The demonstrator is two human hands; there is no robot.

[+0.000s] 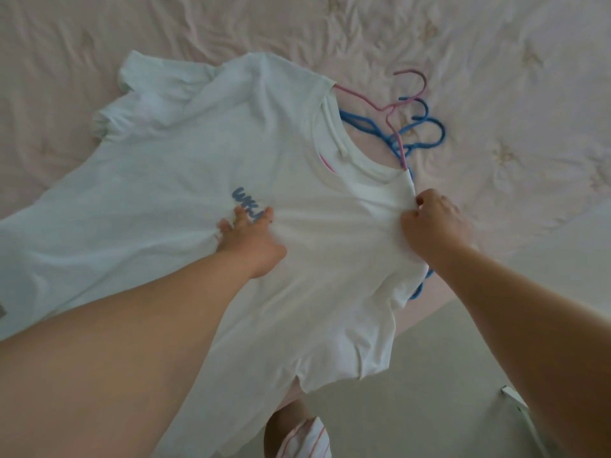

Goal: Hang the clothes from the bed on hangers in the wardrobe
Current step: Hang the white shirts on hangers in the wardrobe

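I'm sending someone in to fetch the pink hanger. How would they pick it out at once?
On the pink bed sheet, look just past the neckline of the white T-shirt, near the right hand. A bundle of thin hangers sticks out there. The pink hanger is the only pink one, its hook lying farthest up the bed, while the blue hangers beside it are blue.
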